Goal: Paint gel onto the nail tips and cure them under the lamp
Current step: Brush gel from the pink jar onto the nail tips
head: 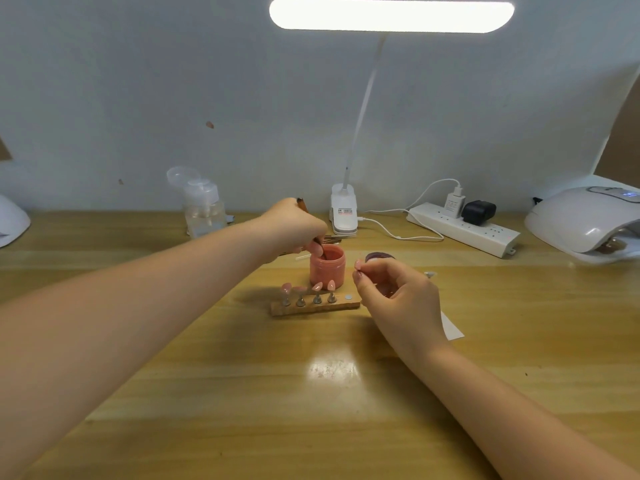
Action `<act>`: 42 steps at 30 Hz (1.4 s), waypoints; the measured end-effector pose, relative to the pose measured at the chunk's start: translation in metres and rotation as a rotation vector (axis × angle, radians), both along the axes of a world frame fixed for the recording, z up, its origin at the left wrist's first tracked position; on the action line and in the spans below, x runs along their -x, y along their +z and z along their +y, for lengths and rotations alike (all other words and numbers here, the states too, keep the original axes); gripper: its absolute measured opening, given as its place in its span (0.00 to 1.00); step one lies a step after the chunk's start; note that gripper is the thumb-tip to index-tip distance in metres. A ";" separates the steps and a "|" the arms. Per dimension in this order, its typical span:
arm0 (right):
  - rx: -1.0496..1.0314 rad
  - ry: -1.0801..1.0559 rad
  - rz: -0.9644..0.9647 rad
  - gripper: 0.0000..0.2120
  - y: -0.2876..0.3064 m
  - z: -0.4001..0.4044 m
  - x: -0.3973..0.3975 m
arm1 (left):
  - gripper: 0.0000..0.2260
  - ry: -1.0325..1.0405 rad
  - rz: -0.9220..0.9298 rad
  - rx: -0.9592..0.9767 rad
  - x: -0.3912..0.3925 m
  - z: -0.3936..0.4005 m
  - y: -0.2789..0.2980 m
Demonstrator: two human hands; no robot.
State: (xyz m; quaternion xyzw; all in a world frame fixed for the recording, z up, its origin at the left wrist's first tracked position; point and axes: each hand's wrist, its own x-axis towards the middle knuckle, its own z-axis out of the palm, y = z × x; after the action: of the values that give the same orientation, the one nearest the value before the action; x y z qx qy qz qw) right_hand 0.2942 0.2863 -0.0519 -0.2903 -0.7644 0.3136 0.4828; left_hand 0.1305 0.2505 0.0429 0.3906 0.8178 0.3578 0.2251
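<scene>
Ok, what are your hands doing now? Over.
Left hand dipping brush in pink gel jar. Right hand pinching one nail tip. Nothing blocking.

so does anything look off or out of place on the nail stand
One spot on the wooden stand is vacant: four holders carry pink nail tips, but the right end shows only a bare round disc. The right hand pinches something small that is too small to identify. Nothing looks spilled or damaged.

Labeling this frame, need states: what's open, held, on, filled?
Left hand: grips brush, tip in jar.
Right hand: pinches a small item, unclear.
Pink jar: open.
Holder: four tips mounted, one spot empty.
Desk lamp: on.
Dispenser: cap open.
</scene>
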 end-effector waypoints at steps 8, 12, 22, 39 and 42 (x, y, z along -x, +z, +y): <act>0.005 0.014 -0.001 0.05 0.000 -0.001 0.000 | 0.09 0.211 -0.464 -0.137 0.039 -0.030 -0.005; -0.007 0.012 -0.013 0.05 0.000 -0.001 0.001 | 0.10 0.225 -0.523 -0.149 0.048 -0.040 -0.009; -0.044 0.043 -0.017 0.07 0.002 -0.003 -0.001 | 0.08 0.263 -0.587 -0.372 0.033 -0.059 -0.031; -0.064 0.053 0.014 0.06 0.003 -0.006 -0.003 | 0.09 -0.288 0.467 -0.814 -0.041 -0.111 -0.075; -0.047 0.049 0.014 0.06 0.003 -0.005 -0.003 | 0.10 -0.280 0.471 -0.797 -0.041 -0.111 -0.077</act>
State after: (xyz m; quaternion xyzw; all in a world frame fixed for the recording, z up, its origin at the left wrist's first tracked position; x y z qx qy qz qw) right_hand 0.2968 0.2811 -0.0491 -0.2581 -0.7749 0.3093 0.4870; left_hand 0.1714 0.1391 -0.0345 0.6232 0.5852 0.5114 -0.0872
